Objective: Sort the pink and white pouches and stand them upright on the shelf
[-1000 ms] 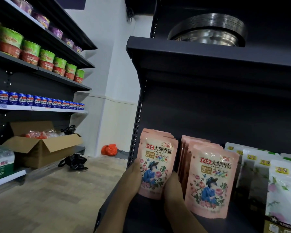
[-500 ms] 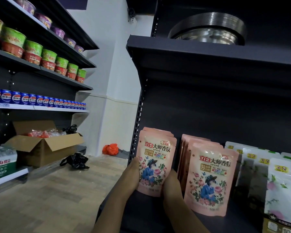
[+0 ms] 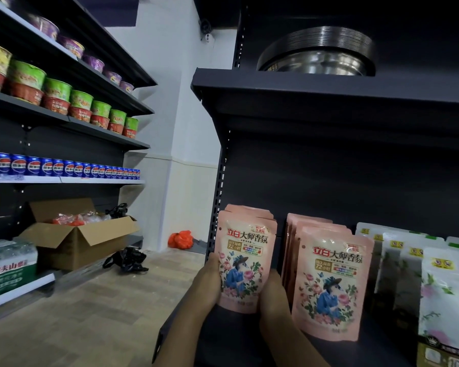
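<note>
A small stack of pink pouches (image 3: pixel 245 258) stands upright at the left end of the dark shelf (image 3: pixel 223 337). My left hand (image 3: pixel 208 284) holds its left edge and my right hand (image 3: pixel 274 298) holds its lower right edge. To the right a second row of pink pouches (image 3: pixel 329 284) stands upright, one behind another. Further right stand several white pouches (image 3: pixel 398 260), and a large white flowered pouch (image 3: pixel 447 308) is at the right edge.
A shelf board (image 3: pixel 329 88) overhangs closely above, carrying stacked steel bowls (image 3: pixel 318 54). The left wall shelves hold noodle cups (image 3: pixel 56 94) and blue cans (image 3: pixel 64 168). An open cardboard box (image 3: pixel 77 234), a water pack (image 3: pixel 8 268) and black bags (image 3: pixel 127 259) sit near the wooden floor.
The stack held in both hands has shifted slightly left and up along the shelf. Both hands keep their hold on it.
</note>
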Demonstrator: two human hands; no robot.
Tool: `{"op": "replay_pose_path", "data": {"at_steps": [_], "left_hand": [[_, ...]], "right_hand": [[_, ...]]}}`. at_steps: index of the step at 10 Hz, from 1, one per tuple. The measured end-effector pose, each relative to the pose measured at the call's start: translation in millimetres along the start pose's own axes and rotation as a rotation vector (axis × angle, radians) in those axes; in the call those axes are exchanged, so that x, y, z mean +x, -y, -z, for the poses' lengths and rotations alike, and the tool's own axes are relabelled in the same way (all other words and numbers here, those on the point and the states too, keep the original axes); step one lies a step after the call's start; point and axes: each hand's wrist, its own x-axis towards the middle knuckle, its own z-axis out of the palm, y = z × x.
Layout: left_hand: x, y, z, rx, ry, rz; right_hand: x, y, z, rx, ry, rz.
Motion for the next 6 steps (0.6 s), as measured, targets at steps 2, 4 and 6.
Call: {"op": "replay_pose_path", "data": {"at_steps": [2,4,6], "left_hand": [[0,-2,1,-0.075,-0.028,0.019],[-25,-16,4,-0.124,-0.187,-0.055],[-69,-50,13,-0.064,-0.276,-0.293]], "right_hand": [[0,-3,-2,0.010,-0.032,0.000],[-22,-1,4,-0.050,0.037,0.200],[-53,15,9,-0.012,0.025,0.360]]}}
